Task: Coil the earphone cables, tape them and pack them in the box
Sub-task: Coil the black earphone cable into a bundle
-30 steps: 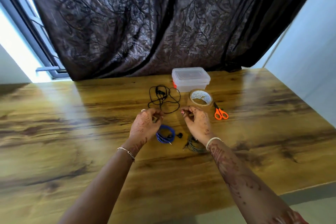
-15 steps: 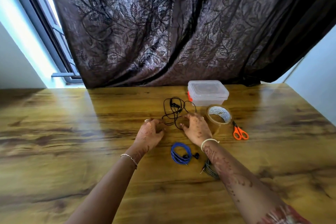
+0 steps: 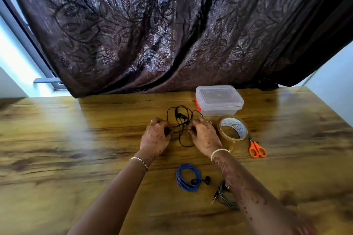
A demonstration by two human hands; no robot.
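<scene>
A loose black earphone cable [image 3: 181,120] lies tangled on the wooden table [image 3: 76,149] in front of a clear plastic box [image 3: 219,103] with its lid on. My left hand [image 3: 155,135] rests at the cable's left side and my right hand [image 3: 204,133] at its right side, fingertips of both on the wire. Nearer to me lie a coiled blue earphone [image 3: 188,177] and a coiled grey earphone [image 3: 225,194], the grey one partly hidden under my right forearm. A roll of clear tape [image 3: 233,129] sits right of my right hand.
Small orange scissors [image 3: 257,148] lie right of the tape. A dark leaf-patterned curtain [image 3: 172,34] hangs down to the table's far edge. The table's right edge runs near a pale wall [image 3: 334,74].
Both hands have moved away from me, from above the blue coil to the black cable. The view has tilted up, so everything sits lower in the frame.
</scene>
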